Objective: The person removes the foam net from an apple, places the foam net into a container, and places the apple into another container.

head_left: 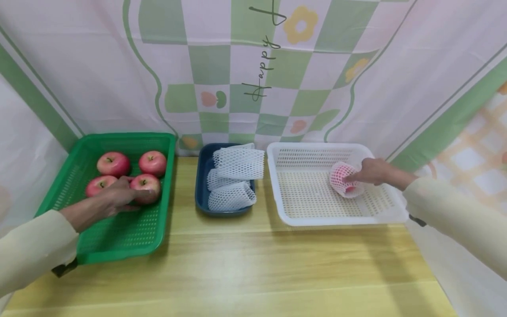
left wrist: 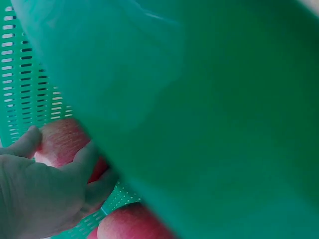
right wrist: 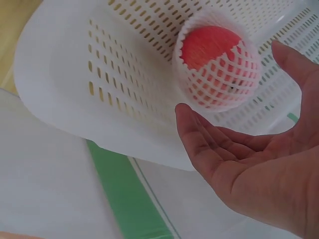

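Inside the green basket [head_left: 156,229], my left hand [head_left: 115,197] grips the front-right apple [head_left: 147,182]. In the left wrist view thumb and fingers curl round this apple [left wrist: 62,142], while the basket's green wall hides much of the scene. Over the right side of the white basket [head_left: 309,219], my right hand [head_left: 374,171] is held beside an apple in a white foam net [head_left: 343,179]. The right wrist view shows that hand [right wrist: 254,159] with fingers spread and its palm free, apart from the netted apple [right wrist: 212,47].
Several other apples share the green basket, among them a back-left apple [head_left: 113,164] and a back-right apple [head_left: 152,163]. Between the baskets stands a dark blue tray [head_left: 202,193] holding several foam nets [head_left: 239,164]. A patterned cloth [head_left: 253,66] hangs behind the wooden table [head_left: 253,264].
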A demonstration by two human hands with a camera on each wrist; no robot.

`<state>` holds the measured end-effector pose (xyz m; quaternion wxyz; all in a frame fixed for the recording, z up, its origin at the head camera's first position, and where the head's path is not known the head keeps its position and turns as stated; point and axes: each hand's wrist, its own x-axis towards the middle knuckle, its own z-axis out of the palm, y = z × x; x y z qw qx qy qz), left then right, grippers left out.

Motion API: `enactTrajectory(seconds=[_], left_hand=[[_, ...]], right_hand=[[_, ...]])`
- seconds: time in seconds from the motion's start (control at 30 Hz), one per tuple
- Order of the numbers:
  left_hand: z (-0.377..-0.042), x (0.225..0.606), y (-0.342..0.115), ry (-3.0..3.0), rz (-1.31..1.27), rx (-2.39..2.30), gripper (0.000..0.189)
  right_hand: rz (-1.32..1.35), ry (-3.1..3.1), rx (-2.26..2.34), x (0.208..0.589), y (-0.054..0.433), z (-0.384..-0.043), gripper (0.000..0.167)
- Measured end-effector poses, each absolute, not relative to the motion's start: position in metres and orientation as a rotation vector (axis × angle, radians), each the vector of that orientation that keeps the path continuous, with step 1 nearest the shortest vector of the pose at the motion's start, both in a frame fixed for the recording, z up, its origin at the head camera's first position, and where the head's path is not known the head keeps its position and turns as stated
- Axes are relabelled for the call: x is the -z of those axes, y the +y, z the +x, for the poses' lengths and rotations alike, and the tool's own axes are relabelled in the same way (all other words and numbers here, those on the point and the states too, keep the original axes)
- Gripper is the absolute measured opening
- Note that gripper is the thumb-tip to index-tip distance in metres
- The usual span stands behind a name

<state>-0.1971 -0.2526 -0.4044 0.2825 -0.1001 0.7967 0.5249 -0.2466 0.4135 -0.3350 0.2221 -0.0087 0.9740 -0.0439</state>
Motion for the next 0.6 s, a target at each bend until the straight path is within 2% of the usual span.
enactTrajectory(seconds=[0.1, 0.37, 0.6], left_hand=[[-0.197, 0.404, -0.252, 2.132, -0.252, -1.406, 0.095], [-0.195, 0.404, -0.252, 2.163, -0.226, -1.354, 0.096], [-0.195, 0.399, -0.253, 2.187, -0.219, -1.29, 0.101]], right_hand=[[-0.005, 2.663, 0.16, 0.34, 0.413, -0.248, 0.079], [0.018, 2.618, 0.22, 0.351, 0.409, -0.255, 0.056], [0.025, 2.526, 0.252, 0.359, 0.408, -0.264, 0.058]])
